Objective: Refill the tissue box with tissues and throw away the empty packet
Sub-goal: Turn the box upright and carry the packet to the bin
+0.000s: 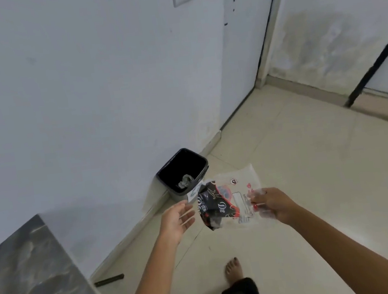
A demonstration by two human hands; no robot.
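Note:
The empty tissue packet (229, 201), clear plastic with black and red print, hangs crumpled in the air above the floor. My right hand (272, 204) pinches its right edge. My left hand (177, 218) is open with fingers spread, just left of the packet, apart from it. A small black bin (167, 175) stands against the wall beyond my hands, with a crumpled scrap at its bottom. The tissue box is out of sight.
A dark marble table top (30, 276) fills the lower left. A dark stick (109, 280) lies on the cream tiled floor (313, 169) by the skirting. My bare foot (233, 270) is at the bottom centre. A door frame (268, 27) stands behind.

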